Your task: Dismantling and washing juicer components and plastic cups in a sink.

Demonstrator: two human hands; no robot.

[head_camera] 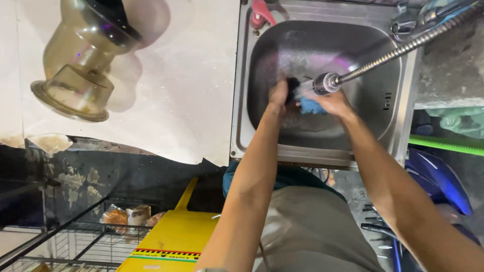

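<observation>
Both my hands are down in a steel sink (242, 100). My left hand (278, 94) grips a small dark object (292, 83) that is mostly hidden. My right hand (330, 103) holds a blue sponge (310, 106) against it. A flexible metal faucet hose (383, 59) reaches in from the upper right, and its spray head (322, 83) runs water right over the hands.
A tall brownish glass jar (80, 60) stands on the white counter (181, 100) left of the sink. A red item (261, 13) lies at the sink's back rim. Below are a yellow folding sign (174, 236) and a wire rack (75, 242) with wrapped food.
</observation>
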